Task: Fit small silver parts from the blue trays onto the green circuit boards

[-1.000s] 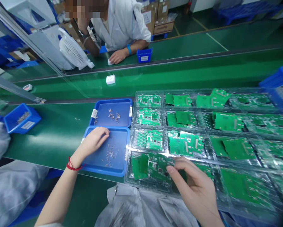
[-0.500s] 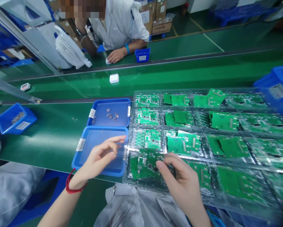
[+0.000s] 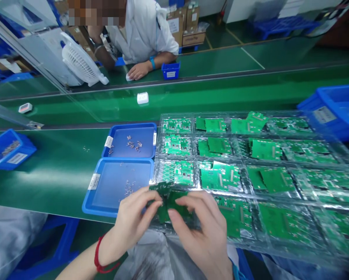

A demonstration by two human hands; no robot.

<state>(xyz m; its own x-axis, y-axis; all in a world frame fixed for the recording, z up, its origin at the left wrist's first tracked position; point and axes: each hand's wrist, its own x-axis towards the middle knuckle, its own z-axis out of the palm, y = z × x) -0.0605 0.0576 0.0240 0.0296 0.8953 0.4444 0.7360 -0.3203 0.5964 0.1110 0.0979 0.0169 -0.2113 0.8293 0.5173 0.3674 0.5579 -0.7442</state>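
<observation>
Both my hands meet over the near-left corner of the clear plastic tray (image 3: pixel 279 241). My right hand (image 3: pixel 205 233) holds a green circuit board (image 3: pixel 170 200) lifted from that corner pocket. My left hand (image 3: pixel 135 219), with a red string on the wrist, pinches at the board's left edge; whether a small part sits between its fingertips I cannot make out. Just left lies a blue tray (image 3: pixel 104 194) with several small metal parts (image 3: pixel 129 188). A second blue tray (image 3: pixel 146 132) behind it holds more of them.
The clear tray holds several green boards in pockets. A blue bin (image 3: pixel 5 149) stands at the left, a larger blue bin (image 3: pixel 334 109) at the right. On the far conveyor lies a white block (image 3: pixel 142 97). Across it a person in white leans by a white fan (image 3: pixel 79 64).
My left hand left the near blue tray and moved right to the board. My right hand lifted the board out of the corner pocket. The white block drifted right on the belt.
</observation>
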